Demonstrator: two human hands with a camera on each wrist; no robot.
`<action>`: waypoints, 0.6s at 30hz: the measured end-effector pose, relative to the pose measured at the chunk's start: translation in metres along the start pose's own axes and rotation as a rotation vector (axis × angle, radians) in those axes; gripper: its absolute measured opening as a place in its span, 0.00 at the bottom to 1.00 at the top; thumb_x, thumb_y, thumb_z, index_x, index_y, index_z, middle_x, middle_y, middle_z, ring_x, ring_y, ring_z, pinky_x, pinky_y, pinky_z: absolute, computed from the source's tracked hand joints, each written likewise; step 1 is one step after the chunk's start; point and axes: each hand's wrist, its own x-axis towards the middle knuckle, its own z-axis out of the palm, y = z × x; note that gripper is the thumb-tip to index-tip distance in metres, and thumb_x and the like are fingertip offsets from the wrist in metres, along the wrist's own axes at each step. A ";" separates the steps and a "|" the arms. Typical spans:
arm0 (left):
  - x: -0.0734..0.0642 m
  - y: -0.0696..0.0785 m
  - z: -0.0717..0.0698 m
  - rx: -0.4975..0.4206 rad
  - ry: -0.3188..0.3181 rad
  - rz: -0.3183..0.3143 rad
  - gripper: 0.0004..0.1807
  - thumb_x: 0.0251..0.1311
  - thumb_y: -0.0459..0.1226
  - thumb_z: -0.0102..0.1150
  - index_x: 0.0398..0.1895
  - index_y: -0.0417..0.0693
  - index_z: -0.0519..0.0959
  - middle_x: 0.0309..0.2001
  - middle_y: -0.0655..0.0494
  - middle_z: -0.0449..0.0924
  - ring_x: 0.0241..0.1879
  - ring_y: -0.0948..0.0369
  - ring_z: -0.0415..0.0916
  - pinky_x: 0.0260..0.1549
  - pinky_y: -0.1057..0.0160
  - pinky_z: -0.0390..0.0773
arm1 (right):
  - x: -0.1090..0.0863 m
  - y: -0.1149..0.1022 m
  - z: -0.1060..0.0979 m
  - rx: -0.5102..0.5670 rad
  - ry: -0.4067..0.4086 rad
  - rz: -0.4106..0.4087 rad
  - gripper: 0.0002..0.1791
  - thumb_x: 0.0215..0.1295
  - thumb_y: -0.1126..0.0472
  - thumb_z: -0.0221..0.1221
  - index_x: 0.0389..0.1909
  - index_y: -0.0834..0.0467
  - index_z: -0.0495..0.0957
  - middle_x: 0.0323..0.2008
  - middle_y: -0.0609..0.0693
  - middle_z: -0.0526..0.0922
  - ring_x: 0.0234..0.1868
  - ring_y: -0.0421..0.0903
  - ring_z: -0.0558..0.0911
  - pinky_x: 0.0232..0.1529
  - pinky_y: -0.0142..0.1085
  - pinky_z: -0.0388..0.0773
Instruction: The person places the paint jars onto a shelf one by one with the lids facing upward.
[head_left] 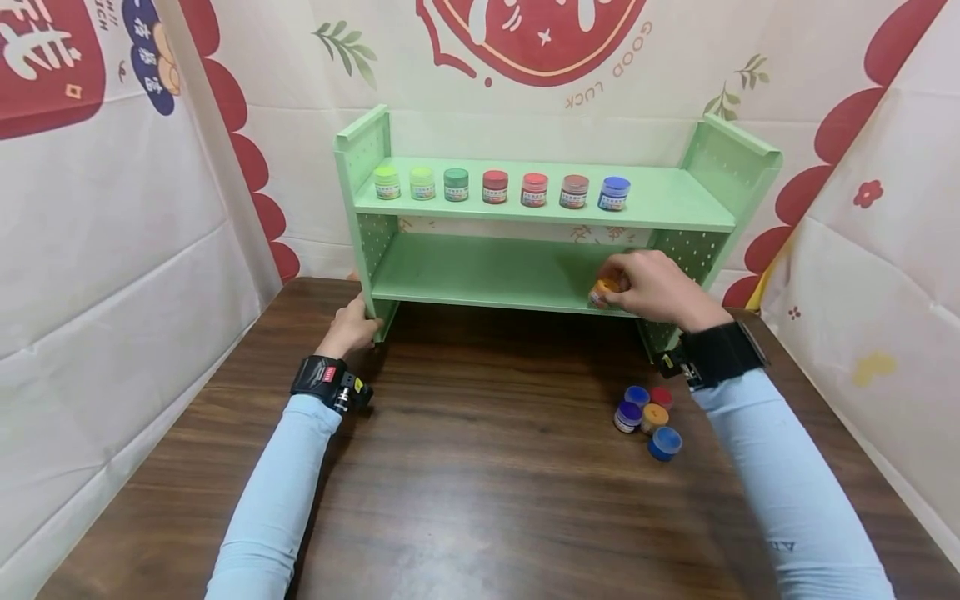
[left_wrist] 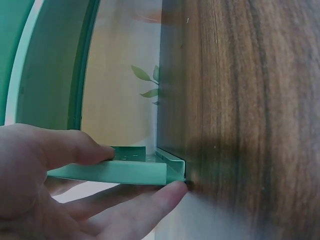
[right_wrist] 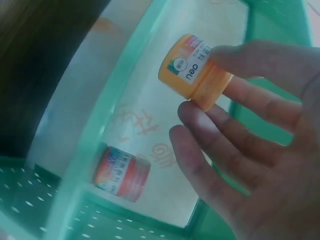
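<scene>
My right hand [head_left: 651, 285] pinches an orange paint jar [right_wrist: 186, 70] between thumb and fingers, over the right part of the green shelf's lower board [head_left: 480, 271]. A red-orange jar [right_wrist: 122, 174] stands on that board near its right end, beside the hand; in the head view the hand hides it. At the lower left, my left hand [head_left: 349, 328] grips the foot of the shelf's side panel [left_wrist: 115, 172], thumb on one face and fingers on the other. A row of paint jars in greens, reds, brown and a blue jar [head_left: 614, 193] lines the top board [head_left: 667, 196].
On the brown wooden table [head_left: 450, 467], below the right forearm, sits a cluster of jars: a red jar [head_left: 661, 397], an ochre jar [head_left: 654, 418], a light-blue-lidded jar [head_left: 665, 443] and bluish-purple ones. Printed cloth [head_left: 285, 150] hangs behind and at both sides.
</scene>
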 end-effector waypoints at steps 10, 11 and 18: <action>-0.001 -0.001 0.000 -0.049 0.002 -0.005 0.29 0.68 0.32 0.50 0.73 0.44 0.64 0.56 0.32 0.77 0.40 0.46 0.84 0.33 0.60 0.85 | 0.041 0.007 -0.006 -0.009 -0.151 0.043 0.09 0.66 0.63 0.65 0.44 0.62 0.84 0.40 0.57 0.84 0.25 0.48 0.79 0.31 0.44 0.76; -0.001 -0.001 0.000 -0.054 0.002 -0.005 0.29 0.68 0.32 0.50 0.73 0.44 0.64 0.56 0.32 0.77 0.39 0.46 0.83 0.33 0.59 0.85 | 0.043 0.008 -0.006 0.001 -0.167 0.052 0.08 0.66 0.64 0.64 0.43 0.62 0.84 0.39 0.57 0.83 0.21 0.48 0.78 0.28 0.42 0.75; -0.001 0.001 0.000 -0.066 0.005 0.000 0.30 0.68 0.31 0.50 0.74 0.44 0.64 0.54 0.32 0.77 0.37 0.48 0.82 0.37 0.53 0.87 | 0.048 0.017 -0.005 -0.019 -0.277 0.098 0.05 0.69 0.63 0.60 0.40 0.61 0.81 0.30 0.53 0.77 0.15 0.45 0.74 0.27 0.39 0.70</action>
